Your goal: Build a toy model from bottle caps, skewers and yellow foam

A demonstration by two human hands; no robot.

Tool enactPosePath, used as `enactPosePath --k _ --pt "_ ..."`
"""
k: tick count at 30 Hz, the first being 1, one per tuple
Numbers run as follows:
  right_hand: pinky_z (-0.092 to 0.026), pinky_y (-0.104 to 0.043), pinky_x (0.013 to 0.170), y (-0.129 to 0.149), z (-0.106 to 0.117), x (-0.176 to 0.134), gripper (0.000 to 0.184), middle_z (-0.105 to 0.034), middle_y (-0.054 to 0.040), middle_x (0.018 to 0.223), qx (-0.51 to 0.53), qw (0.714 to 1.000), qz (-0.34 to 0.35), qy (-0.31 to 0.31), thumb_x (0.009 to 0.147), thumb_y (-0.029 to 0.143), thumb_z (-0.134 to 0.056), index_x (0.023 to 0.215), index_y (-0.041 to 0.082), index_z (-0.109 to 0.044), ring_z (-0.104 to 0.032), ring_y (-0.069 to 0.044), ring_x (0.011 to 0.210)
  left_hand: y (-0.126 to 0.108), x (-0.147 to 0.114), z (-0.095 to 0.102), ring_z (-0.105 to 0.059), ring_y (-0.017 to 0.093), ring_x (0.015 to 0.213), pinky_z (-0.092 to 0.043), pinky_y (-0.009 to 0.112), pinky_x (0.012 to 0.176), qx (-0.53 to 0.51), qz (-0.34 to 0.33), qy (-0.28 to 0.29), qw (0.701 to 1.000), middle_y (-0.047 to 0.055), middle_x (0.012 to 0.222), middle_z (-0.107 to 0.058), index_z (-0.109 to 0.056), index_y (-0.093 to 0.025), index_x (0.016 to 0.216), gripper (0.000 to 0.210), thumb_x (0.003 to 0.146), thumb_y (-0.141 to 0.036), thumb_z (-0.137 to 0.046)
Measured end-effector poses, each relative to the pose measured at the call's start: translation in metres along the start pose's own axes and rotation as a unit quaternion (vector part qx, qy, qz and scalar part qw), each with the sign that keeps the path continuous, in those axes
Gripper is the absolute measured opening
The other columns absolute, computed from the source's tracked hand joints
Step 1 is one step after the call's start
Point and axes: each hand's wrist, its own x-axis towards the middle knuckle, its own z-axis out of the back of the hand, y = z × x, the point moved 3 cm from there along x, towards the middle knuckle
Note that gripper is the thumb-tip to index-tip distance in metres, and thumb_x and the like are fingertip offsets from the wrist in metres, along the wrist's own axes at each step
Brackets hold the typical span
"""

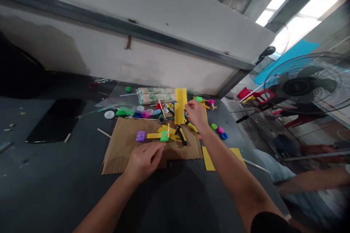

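My right hand (196, 114) is closed on the edge of a folded piece of yellow card (180, 106), held up above the clutter. Just in front of my left hand (144, 161) lie a purple bottle cap (141, 136) and a green bottle cap (164, 136), with a yellow strip (154, 135) running between them. The fingers of that hand are drawn together; whether anything is between the tips is hidden. Under the caps is a sheet of brown cardboard (120, 153). A black-and-yellow utility knife (181, 135) rests on it below the raised card.
Behind the cardboard are a plastic pack of wooden sticks (155, 95) and several coloured caps (146, 114). A black phone (58, 120) lies at left. Yellow card (209, 159) is near my right forearm. A fan (298, 85) stands at right, near another person's arm (314, 181).
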Motion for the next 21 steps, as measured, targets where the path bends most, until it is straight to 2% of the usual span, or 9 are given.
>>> enactPosePath --k 3,5,8,11,13,15,19,21 --pt "-0.039 -0.022 0.046 -0.005 0.030 -0.037 0.013 -0.056 0.0051 0.050 0.190 0.981 -0.040 -0.016 0.079 0.033 -0.054 0.074 0.021 -0.051 -0.054 -0.012 0.043 -0.006 0.006 0.015 -0.067 0.012 0.068 -0.050 0.020 0.065 -0.037 0.084 -0.040 0.995 0.003 0.077 -0.073 -0.066 -0.015 0.094 0.015 0.088 -0.014 -0.053" --pt "-0.037 -0.021 0.043 -0.002 0.038 -0.068 0.014 -0.054 0.0065 0.046 0.242 0.969 -0.054 0.011 0.077 0.032 -0.057 0.072 0.021 -0.049 -0.050 -0.011 0.039 -0.012 0.008 0.020 -0.064 0.011 0.061 -0.048 0.021 0.061 -0.076 0.132 -0.038 0.988 0.001 0.070 -0.070 -0.066 -0.016 0.088 0.016 0.089 -0.018 -0.050" --pt "-0.038 -0.021 0.045 0.010 0.038 -0.112 0.013 -0.055 0.0065 0.046 0.234 0.971 -0.049 0.029 0.078 0.028 -0.057 0.072 0.022 -0.047 -0.053 -0.011 0.040 -0.021 0.011 0.016 -0.061 0.012 0.059 -0.046 0.022 0.055 -0.188 0.209 0.023 0.959 0.001 0.069 -0.066 -0.064 -0.017 0.089 0.017 0.088 -0.029 -0.052" --pt "-0.041 -0.021 0.046 0.025 0.031 -0.140 0.013 -0.055 0.0064 0.049 0.209 0.977 -0.024 0.034 0.079 0.025 -0.057 0.072 0.022 -0.047 -0.057 -0.011 0.043 -0.029 0.011 0.002 -0.059 0.014 0.061 -0.045 0.022 0.050 -0.303 0.296 0.101 0.900 0.002 0.074 -0.064 -0.060 -0.017 0.096 0.027 0.082 -0.040 -0.058" --pt "-0.041 -0.020 0.044 0.030 0.027 -0.149 0.014 -0.054 0.0067 0.050 0.229 0.971 -0.027 0.056 0.079 0.025 -0.057 0.072 0.022 -0.045 -0.056 -0.010 0.042 -0.030 0.011 -0.005 -0.055 0.012 0.057 -0.043 0.022 0.048 -0.342 0.352 0.119 0.863 0.000 0.070 -0.059 -0.058 -0.017 0.089 0.027 0.081 -0.043 -0.058" --pt "-0.037 -0.019 0.040 0.032 0.024 -0.152 0.015 -0.053 0.0073 0.049 0.274 0.957 -0.049 0.085 0.079 0.025 -0.056 0.071 0.022 -0.043 -0.053 -0.009 0.039 -0.029 0.012 -0.008 -0.049 0.010 0.053 -0.040 0.021 0.048 -0.366 0.389 0.108 0.839 -0.002 0.064 -0.054 -0.057 -0.017 0.078 0.027 0.081 -0.043 -0.057" --pt "-0.031 -0.016 0.033 0.031 0.023 -0.151 0.014 -0.052 0.0079 0.048 0.356 0.915 -0.105 0.162 0.075 0.026 -0.057 0.072 0.022 -0.044 -0.052 -0.009 0.038 -0.021 0.013 -0.007 -0.044 0.009 0.055 -0.037 0.020 0.050 -0.383 0.412 0.069 0.824 -0.003 0.061 -0.048 -0.055 -0.016 0.068 0.027 0.076 -0.041 -0.061" --pt "-0.030 -0.015 0.032 0.031 0.023 -0.148 0.012 -0.055 0.0073 0.051 0.379 0.897 -0.126 0.189 0.073 0.027 -0.058 0.078 0.021 -0.050 -0.051 -0.009 0.039 -0.019 0.013 -0.007 -0.042 0.008 0.054 -0.035 0.019 0.050 -0.385 0.418 0.072 0.820 -0.004 0.060 -0.047 -0.054 -0.016 0.068 0.026 0.075 -0.041 -0.062"
